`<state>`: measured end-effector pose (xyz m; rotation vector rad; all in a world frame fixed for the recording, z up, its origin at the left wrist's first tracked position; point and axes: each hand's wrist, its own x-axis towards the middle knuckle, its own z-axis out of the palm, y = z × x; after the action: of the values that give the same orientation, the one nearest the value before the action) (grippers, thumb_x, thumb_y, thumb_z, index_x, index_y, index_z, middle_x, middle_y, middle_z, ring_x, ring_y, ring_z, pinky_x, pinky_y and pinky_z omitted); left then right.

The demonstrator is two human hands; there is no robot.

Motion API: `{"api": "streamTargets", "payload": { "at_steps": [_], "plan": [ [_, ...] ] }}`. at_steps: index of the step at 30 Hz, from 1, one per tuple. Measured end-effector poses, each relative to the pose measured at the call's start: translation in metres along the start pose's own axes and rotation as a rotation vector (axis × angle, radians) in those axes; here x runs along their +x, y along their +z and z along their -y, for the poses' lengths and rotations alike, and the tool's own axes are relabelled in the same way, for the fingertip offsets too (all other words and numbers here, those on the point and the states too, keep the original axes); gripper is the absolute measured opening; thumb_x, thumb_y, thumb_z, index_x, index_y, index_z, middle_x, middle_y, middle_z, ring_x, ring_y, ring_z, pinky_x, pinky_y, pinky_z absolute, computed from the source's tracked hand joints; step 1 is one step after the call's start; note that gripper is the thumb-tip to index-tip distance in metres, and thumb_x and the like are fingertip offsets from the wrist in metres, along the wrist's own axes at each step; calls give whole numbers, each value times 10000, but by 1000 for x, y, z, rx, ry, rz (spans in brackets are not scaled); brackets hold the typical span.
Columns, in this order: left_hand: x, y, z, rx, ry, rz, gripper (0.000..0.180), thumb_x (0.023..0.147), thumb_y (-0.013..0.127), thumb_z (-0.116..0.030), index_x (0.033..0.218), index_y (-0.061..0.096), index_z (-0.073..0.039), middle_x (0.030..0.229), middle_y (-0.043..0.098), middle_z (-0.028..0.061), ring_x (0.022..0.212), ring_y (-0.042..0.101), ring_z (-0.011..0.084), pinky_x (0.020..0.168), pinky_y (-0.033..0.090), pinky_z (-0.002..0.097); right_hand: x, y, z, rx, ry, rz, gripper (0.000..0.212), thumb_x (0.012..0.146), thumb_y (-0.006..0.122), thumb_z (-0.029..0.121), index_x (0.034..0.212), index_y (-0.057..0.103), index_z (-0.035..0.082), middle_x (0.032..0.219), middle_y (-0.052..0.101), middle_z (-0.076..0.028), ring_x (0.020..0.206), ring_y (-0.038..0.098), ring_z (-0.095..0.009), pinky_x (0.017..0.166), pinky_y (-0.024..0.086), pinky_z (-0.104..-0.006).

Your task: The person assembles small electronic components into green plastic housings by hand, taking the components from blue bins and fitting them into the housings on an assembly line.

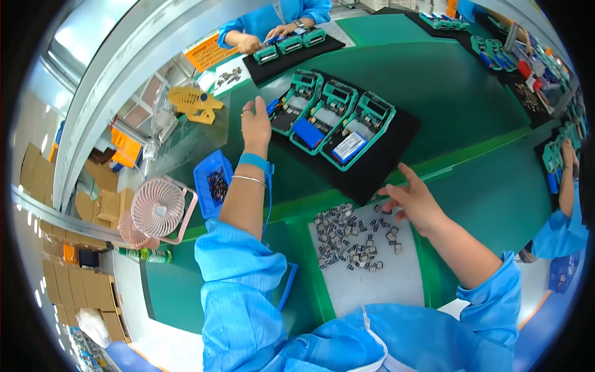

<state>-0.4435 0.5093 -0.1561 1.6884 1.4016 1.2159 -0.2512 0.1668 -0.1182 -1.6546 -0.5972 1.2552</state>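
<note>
A black mat (347, 178) lies tilted on the green table, carrying three joined teal frames (365, 155) with dark electronic parts inside. Two blue battery packs lie in them: a plain one (308, 133) in the middle frame and a white-labelled one (349, 147) in the right frame. Beside the left frame is my left hand (255, 127), its fingers stretched away from me, nothing visible in them. A blue strap with a cord circles that wrist. My right hand (414, 201) hovers near the mat's near corner, fingers spread. Below it, many small metallic pieces (353, 239) lie scattered on a whitish sheet (372, 288).
Left of my forearm stand a blue bin (207, 180) of small parts and a pink fan (159, 209). Farther off is a yellow fan (193, 102). Across the table a co-worker's hands (251, 43) handle similar teal frames (290, 43). Another person's arm (566, 186) is at far right.
</note>
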Motion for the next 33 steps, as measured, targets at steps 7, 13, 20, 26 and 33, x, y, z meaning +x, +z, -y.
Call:
{"api": "streamTargets", "payload": {
  "at_steps": [7, 13, 20, 26, 33],
  "plan": [
    [23, 5, 18, 285, -49, 291, 743, 907, 512, -647, 1252, 641, -1, 1280, 623, 230, 1217, 572, 362, 1049, 411, 409, 11, -14, -3, 68, -1, -3, 740, 990, 570, 182, 1570, 126, 67, 1067, 676, -129, 795, 664, -166, 562, 513, -280],
    [-42, -28, -2, 431, 31, 298, 746, 907, 511, -645, 1261, 622, 3, 1206, 645, 254, 1198, 583, 379, 1024, 429, 414, 27, -59, -3, -111, -121, -209, 519, 950, 605, 210, 1415, 473, 22, 921, 670, -111, 771, 655, -145, 559, 500, -289],
    [-186, -78, -9, 102, 72, 395, 565, 902, 708, -299, 1279, 503, 67, 1017, 564, 150, 929, 551, 221, 817, 464, 349, 50, -96, -21, -722, -475, -527, 395, 954, 570, 219, 1301, 600, 33, 861, 681, -167, 794, 661, -294, 781, 523, -389],
    [-245, -118, -28, -149, -168, 505, 569, 921, 689, -214, 1372, 440, 27, 1055, 542, 91, 933, 533, 169, 824, 462, 308, 5, -81, -18, -879, -773, -599, 278, 908, 622, 133, 1174, 656, 62, 910, 672, -142, 906, 644, -329, 856, 511, -409],
    [-254, -97, -48, 322, 315, 475, 860, 806, 781, -346, 1471, 366, 9, 1464, 350, 319, 1352, 362, 452, 1125, 308, 491, -69, -31, -67, -843, -801, -56, 84, 819, 716, 99, 878, 682, 50, 885, 651, -101, 876, 618, -304, 772, 506, -397]
  ]
}}
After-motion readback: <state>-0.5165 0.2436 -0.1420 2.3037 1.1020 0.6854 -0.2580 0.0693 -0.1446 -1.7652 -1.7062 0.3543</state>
